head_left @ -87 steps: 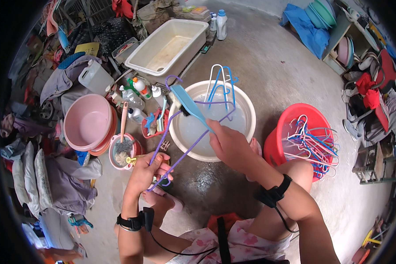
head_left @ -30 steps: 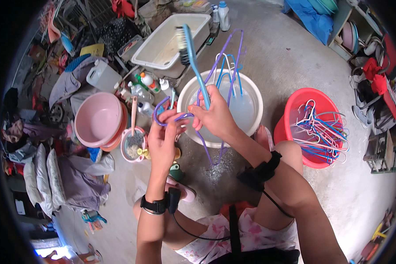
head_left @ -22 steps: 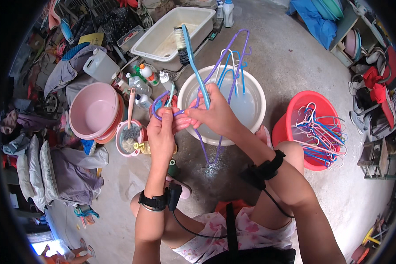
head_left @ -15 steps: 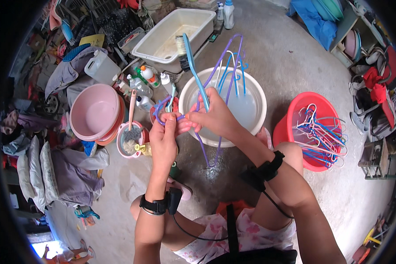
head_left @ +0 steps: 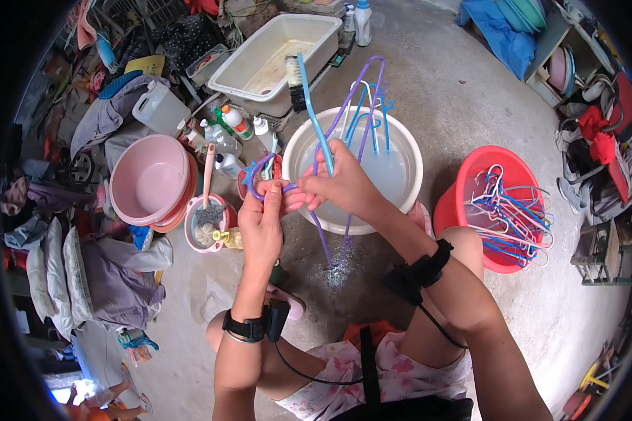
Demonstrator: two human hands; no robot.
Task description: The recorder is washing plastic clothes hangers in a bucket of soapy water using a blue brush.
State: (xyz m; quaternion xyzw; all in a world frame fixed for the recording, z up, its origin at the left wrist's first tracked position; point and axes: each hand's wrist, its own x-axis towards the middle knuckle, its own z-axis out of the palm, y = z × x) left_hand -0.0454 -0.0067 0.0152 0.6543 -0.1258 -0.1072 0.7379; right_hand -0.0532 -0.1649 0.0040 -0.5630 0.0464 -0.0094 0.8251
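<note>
My left hand [head_left: 265,214] is closed around a purple clothes hanger [head_left: 364,137] near its hook, which curls out to the left of my fingers. The hanger's long loop slants across the front of me, its upper end over the white basin [head_left: 293,189]. In my right hand [head_left: 340,184] is a scrubbing brush [head_left: 306,98] with a light-blue handle, bristles upward; the fingertips also touch the hanger beside my left hand. Cloudy water fills the basin, where blue hangers [head_left: 373,121] and a white one stand partly immersed.
A red bucket [head_left: 448,210] to the right holds many hangers. On the left stand pink basins [head_left: 144,179], a small pail [head_left: 195,235] with a scrubber, and several bottles [head_left: 235,123]. A white rectangular tub [head_left: 225,81] lies beyond them. The floor [head_left: 337,281] is wet before me.
Both hands keep the same hold on the hanger and brush. The brush head has shifted very slightly to the right, and the surroundings a little to the left.
</note>
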